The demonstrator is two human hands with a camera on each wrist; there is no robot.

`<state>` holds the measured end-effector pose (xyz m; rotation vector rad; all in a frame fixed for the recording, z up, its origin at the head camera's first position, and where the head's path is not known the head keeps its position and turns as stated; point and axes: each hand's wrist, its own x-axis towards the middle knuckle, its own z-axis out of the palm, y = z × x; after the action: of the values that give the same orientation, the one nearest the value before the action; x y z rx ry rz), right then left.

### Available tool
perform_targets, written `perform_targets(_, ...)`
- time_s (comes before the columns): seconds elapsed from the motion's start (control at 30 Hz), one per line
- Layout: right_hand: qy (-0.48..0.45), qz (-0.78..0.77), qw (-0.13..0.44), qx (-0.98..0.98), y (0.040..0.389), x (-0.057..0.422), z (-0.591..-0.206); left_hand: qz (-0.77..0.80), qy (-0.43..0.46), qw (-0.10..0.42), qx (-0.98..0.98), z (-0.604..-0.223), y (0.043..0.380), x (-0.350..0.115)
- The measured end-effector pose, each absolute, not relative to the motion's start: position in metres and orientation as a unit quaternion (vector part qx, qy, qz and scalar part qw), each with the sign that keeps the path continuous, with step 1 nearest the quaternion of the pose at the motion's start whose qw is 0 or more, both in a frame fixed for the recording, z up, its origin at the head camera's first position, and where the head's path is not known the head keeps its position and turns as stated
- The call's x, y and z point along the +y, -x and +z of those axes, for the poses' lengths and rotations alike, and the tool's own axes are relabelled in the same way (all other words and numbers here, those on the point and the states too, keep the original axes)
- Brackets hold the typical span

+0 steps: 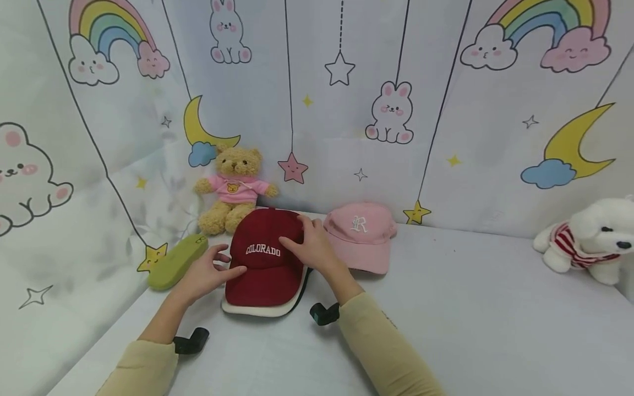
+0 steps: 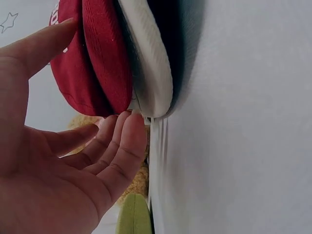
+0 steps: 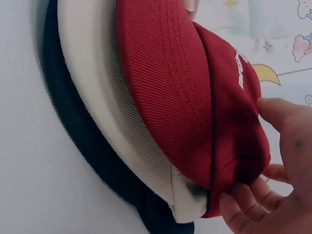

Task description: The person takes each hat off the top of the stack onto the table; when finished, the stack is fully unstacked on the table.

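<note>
A dark red cap [image 1: 267, 234] with white "COLORADO" lettering sits on top of a cream cap [image 3: 109, 97], and below that lies a dark navy cap [image 3: 87, 146]. My left hand [image 1: 205, 275] is at the red cap's left side. Its thumb reaches over the front and its loosely extended fingers are right at the side edge. At the right side of the crown, my right hand [image 1: 317, 247] grips the red cap, its thumb on the front and its curled fingers against the side. The brims are stacked and face me.
A pink cap [image 1: 364, 234] with an "R" lies just right of the stack. Behind are a teddy bear [image 1: 238, 187] in pink and, at left, a green glasses case-like object [image 1: 175, 264]. A white plush dog [image 1: 594, 236] sits far right on the white table [image 1: 470, 330], before a patterned cloth backdrop.
</note>
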<state>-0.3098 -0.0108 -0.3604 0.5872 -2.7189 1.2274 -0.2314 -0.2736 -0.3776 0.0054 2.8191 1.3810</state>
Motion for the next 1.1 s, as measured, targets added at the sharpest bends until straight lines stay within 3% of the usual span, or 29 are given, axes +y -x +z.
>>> perform_targets(0.37, -0.17, 0.398, 0.038, -0.901, 0.3039, -0.0099, -0.3592, 0.441, 0.006, 0.041, 0.897, -0.3787, 0.229, -0.2701)
perform_targets(1.1, -0.192, 0.368, 0.037, -0.909, 0.3048, -0.0104, -0.3595, 0.456, 0.013, 0.032, 0.889, -0.3785, 0.2276, -0.2689)
